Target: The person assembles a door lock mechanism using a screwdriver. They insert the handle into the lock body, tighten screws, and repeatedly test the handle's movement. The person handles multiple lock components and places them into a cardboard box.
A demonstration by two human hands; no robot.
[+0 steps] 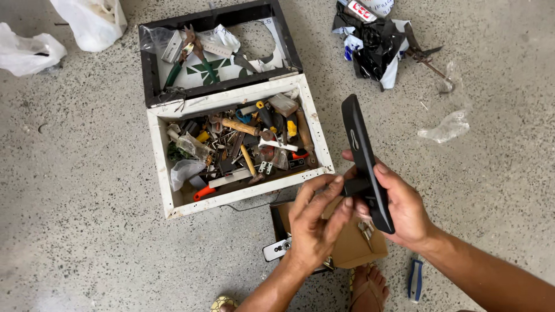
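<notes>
A long black plastic door handle plate [365,162] with a curved slot in its face is held upright and a little tilted above the speckled concrete floor [87,190], just to the right of the toolbox. The right hand [399,208] holds it from behind and below: the thumb lies on the front edge and the fingers are curled around the back, so this hand is closed on the plate. The left hand [315,222] comes from the lower left; its fingers are bent and narrow, and the fingertips pinch a short black lever part that sticks out from the side of the plate.

Directly under the two hands lies a brown cardboard box [352,245], and on it a small bunch of metal keys [366,230] is visible. At the left edge of this box a silver metal lock piece [277,248] lies on the floor. Near the right forearm a small blue-handled tool [414,280] lies on the floor, and below the hands a foot in a sandal [368,289] can be seen.

To the left of the hands stands an open white metal toolbox [165,173], full of mixed tools, nails and small plastic bags. Its black lid [150,69] lies open behind it and carries green-handled pliers [176,69]. At the top right there is a heap of black and white plastic wrapping [373,43] with rusty cutters [422,53] beside it. Two white plastic bags [87,20] lie at the top left.
</notes>
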